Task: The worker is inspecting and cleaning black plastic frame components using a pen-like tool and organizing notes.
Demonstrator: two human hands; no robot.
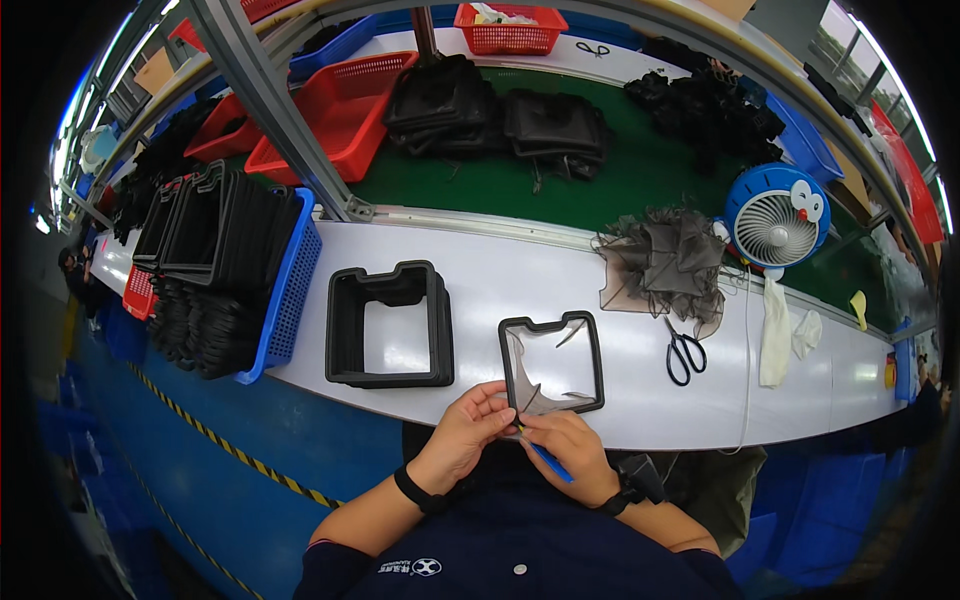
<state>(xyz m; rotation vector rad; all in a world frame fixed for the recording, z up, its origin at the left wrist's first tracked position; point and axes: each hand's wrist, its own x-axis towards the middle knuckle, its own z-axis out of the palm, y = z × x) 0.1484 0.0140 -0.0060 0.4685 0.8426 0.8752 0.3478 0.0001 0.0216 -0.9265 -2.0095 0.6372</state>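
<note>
My left hand (pixel 468 432) pinches the lower left corner of a black rectangular frame (pixel 598 362) with a notch in its top edge. Thin grey mesh (pixel 532 396) hangs loosely along the left and bottom inside it, leaving the middle uncovered. In my right hand (pixel 575 452) is a slim blue-handled tool (pixel 550 463), its other end close to that same corner; its exact kind does not show. To the left stands a neat stack of similar black frames (pixel 440 335). Black-handled scissors (pixel 686 358) lie right of the held frame, below a crumpled pile of dark mesh (pixel 668 260).
A blue basket (pixel 290 300) heaped with black frames stands at the left. Behind the metal rail are red baskets (pixel 340 120), dark mesh stacks (pixel 555 128) and a blue fan (pixel 777 220). A white cloth (pixel 774 335) and a cord (pixel 747 370) lie at the right.
</note>
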